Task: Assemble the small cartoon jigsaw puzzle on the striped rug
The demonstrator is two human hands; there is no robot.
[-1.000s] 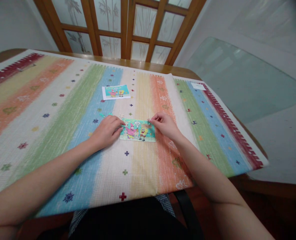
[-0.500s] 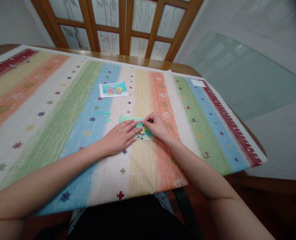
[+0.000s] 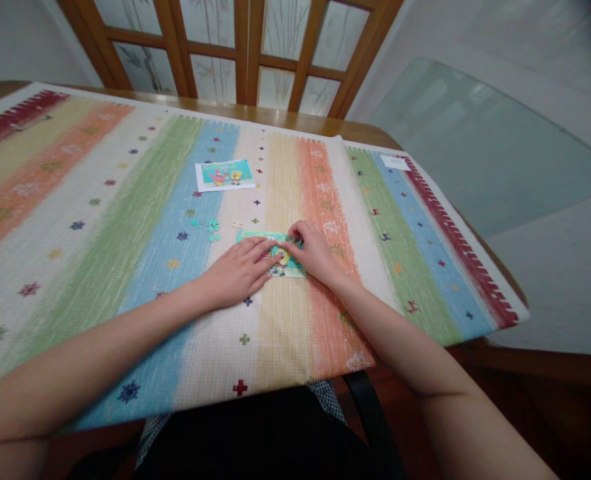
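A partly assembled jigsaw puzzle (image 3: pixel 296 268) with a turquoise cartoon scene lies on the striped tablecloth in front of me. My left hand (image 3: pixel 245 270) rests palm down over its left side, fingers stretched across the pieces. At the upper right of the puzzle is my right hand (image 3: pixel 309 250). Its fingers are curled and its thumb reaches onto the puzzle surface near my left fingertips. Anything small between those fingers is hidden. Loose turquoise puzzle pieces (image 3: pixel 214 227) and a pale piece (image 3: pixel 236 225) lie beyond my left hand.
A printed reference picture (image 3: pixel 225 176) of the cartoon lies farther back on the tablecloth (image 3: pixel 125 220). A small white paper slip (image 3: pixel 395 163) is near the far right corner. Beyond the table stand wooden glazed doors (image 3: pixel 240 53).
My right index finger has lifted slightly and curled away from the thumb tip. My left hand stays flat on the puzzle. The whole view has shifted a little.
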